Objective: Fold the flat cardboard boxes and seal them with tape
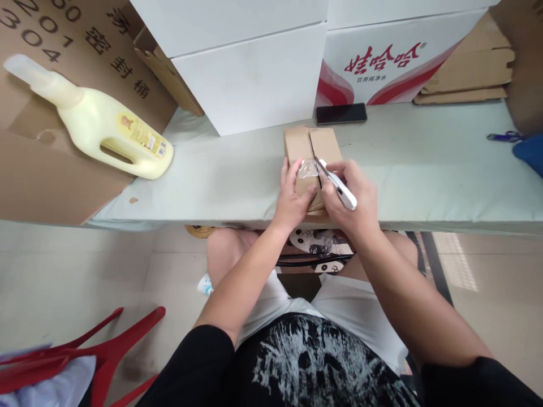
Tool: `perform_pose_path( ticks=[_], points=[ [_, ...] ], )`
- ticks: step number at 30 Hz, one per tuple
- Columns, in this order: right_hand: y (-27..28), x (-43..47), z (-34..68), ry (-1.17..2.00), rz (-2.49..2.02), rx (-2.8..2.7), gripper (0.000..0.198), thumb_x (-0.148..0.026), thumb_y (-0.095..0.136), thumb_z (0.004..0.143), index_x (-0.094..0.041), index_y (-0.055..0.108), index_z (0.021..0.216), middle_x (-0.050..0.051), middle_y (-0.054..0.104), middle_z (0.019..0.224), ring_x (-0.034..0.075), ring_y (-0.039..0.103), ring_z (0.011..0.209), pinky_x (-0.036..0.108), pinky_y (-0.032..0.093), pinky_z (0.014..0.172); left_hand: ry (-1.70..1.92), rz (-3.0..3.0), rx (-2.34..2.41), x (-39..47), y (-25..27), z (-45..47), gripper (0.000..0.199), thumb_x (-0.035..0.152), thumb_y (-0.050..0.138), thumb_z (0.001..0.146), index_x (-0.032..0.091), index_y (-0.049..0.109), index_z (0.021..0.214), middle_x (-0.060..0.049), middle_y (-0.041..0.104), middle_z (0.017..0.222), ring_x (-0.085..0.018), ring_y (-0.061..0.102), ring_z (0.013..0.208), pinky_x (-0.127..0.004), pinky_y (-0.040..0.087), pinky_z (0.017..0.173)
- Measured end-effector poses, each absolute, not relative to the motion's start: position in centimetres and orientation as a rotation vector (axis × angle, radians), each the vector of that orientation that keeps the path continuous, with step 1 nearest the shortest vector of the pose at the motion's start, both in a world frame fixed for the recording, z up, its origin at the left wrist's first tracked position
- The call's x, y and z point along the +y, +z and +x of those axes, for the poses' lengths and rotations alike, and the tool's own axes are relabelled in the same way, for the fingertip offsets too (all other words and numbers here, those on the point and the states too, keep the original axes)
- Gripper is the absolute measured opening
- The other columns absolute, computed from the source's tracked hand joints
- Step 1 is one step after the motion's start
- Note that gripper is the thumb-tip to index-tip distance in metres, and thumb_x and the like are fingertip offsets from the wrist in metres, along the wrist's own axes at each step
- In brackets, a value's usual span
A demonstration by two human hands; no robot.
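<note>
A small brown cardboard box (324,141) stands near the front edge of the cloth-covered table, a strip of clear tape (308,168) across the seam of its top flaps. My left hand (292,198) steadies the box, fingers on its left side and thumb on the top. In my right hand (354,195) is a white-handled utility knife (345,195), the fingers closed round it. Its dark blade meets the seam at the tape's right end. How deep the tip sits cannot be made out.
Behind the box lie a black phone (341,113) and white cartons (263,79). At left stands a yellow jug-shaped bottle (93,118) before a large brown carton (42,169). Purple-handled scissors (507,137) and a blue object (530,154) lie far right. A red chair (106,356) is at lower left.
</note>
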State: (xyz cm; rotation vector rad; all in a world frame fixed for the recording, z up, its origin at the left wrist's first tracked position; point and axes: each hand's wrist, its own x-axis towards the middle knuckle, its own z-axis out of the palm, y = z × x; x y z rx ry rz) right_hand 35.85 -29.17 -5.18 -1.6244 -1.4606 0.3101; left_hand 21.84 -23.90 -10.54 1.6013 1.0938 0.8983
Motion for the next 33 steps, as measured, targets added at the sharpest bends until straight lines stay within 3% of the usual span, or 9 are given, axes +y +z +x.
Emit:
perform_pose_path(
  ticks=[24, 33],
  points=[
    [-4.99, -29.33, 35.67, 0.284, -1.594, -1.465, 0.014, -0.028, 0.056, 0.080, -0.024, 0.058, 0.093, 0.002, 0.070, 0.080, 0.020, 0.064, 0.071, 0.034, 0.051, 0.067, 0.851, 1.608, 1.141, -24.04, -9.58, 21.99, 0.072, 0.050, 0.068, 0.091, 0.028, 0.040, 0.153, -0.009, 0.011, 0.176, -0.030, 0.008, 0.164, -0.048, 0.013, 0.133],
    [-4.94, -29.28, 35.55, 0.254, -1.604, -1.470, 0.012, -0.028, 0.056, 0.080, -0.025, 0.057, 0.091, 0.001, 0.070, 0.080, 0.018, 0.062, 0.069, 0.032, 0.050, 0.065, 0.895, 1.604, 1.115, -23.96, -10.20, 21.96, 0.071, 0.057, 0.068, 0.090, 0.033, 0.041, 0.151, -0.005, 0.012, 0.177, -0.029, 0.007, 0.164, -0.048, 0.012, 0.134]
  ],
)
